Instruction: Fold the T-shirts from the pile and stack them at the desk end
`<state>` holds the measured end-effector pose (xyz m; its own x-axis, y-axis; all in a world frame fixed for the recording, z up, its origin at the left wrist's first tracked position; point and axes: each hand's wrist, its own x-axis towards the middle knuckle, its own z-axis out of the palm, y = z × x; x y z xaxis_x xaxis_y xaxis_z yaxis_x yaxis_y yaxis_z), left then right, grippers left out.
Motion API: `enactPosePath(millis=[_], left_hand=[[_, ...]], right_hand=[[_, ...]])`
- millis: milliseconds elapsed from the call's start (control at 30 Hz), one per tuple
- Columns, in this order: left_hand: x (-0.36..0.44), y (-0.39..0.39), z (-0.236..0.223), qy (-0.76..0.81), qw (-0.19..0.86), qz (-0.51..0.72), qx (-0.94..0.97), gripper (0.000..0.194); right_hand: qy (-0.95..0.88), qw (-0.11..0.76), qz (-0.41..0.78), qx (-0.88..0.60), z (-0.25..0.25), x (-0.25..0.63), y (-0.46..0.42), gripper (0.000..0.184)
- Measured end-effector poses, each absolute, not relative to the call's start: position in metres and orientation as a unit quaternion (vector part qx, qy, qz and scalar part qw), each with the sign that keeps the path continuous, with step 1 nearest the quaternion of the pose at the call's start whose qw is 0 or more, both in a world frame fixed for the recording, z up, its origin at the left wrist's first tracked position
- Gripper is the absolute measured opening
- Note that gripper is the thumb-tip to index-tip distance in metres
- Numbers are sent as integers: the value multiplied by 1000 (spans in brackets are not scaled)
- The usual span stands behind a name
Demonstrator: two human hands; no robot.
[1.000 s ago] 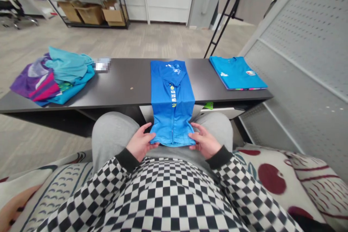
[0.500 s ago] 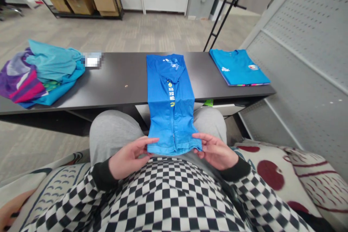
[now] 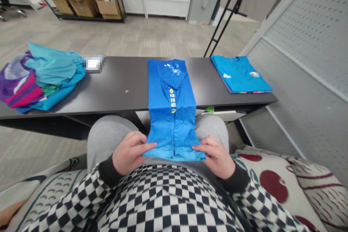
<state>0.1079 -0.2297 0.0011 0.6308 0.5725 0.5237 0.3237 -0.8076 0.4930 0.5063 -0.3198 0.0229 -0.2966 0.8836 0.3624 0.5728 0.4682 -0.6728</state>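
Note:
A blue T-shirt, its sides folded inward into a long strip, lies across the dark table and hangs over the near edge toward my lap. White and yellow lettering runs along its middle fold. My left hand grips the hem at its left side, index finger stretched on top and the thumb hidden underneath. At the hem's right side my right hand pinches the cloth the same way. Between both hands the hem is held spread above my lap.
On the table, a heap of crumpled shirts sits at the left beside a blurred small item. Folded shirts lie stacked at the right. A perforated grey panel rises at the right, and patterned cushions flank me.
Both hands have taken a firmer hold of the hem and drawn its corners outward, so the lower end looks wider and flatter. The view has tilted slightly.

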Motion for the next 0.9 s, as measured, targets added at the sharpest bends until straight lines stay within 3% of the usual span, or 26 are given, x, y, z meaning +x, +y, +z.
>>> enactPosePath(millis=[100, 200, 300, 367, 600, 900], left_hand=[[116, -223, 20, 252, 254, 374, 856, 43], [126, -209, 43, 205, 414, 366, 808, 41], [135, -191, 62, 223, 556, 341, 724, 28], [141, -179, 68, 247, 612, 346, 667, 30], [168, -125, 73, 262, 730, 393, 494, 37], [189, -20, 96, 235, 822, 351, 381, 35]], right_hand=[[-769, 380, 224, -462, 45, 509, -309, 20], [-744, 402, 331, -419, 66, 511, -293, 9], [-681, 431, 453, -381, 77, 512, -273, 14], [-631, 445, 507, -383, 79, 512, -258, 21], [-463, 455, 646, -401, 78, 512, -197, 47], [-406, 441, 711, -368, 98, 516, -80, 40]])
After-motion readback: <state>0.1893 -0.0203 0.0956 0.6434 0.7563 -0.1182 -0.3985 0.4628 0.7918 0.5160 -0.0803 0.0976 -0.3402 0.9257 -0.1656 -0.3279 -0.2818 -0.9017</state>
